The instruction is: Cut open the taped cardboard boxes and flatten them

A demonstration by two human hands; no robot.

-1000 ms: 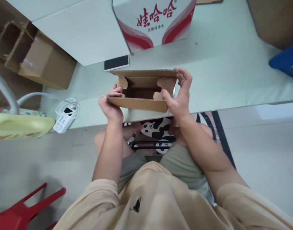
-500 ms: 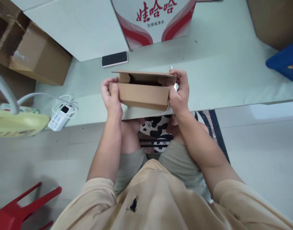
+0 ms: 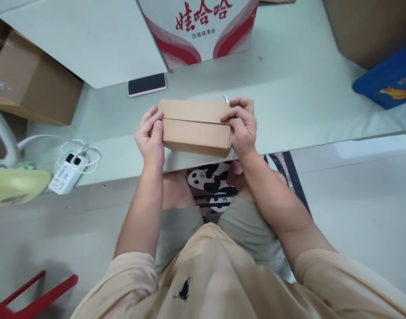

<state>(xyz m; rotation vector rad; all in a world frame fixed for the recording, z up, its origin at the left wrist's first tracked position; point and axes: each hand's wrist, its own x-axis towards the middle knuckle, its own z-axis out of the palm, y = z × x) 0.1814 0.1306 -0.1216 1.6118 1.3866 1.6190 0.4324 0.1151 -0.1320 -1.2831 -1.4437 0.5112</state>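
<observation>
A small brown cardboard box is held near the table's front edge, its lid folded down with a thin dark gap along the front. At the left end, my left hand grips the box, thumb on the near face and fingers at the side. My right hand is wrapped round the other end, with fingertips resting on the lid's top. Just behind the right fingers, a small whitish piece pokes out; I cannot make out what it is.
A phone lies behind the box on the pale green tabletop. Farther back stand a white and red carton and a white box. To the left is a white power adapter with cable; to the right, a blue container.
The box's lid has come down over its opening, hiding the dark inside. My right fingers have moved onto the lid. The view has shifted slightly right.
</observation>
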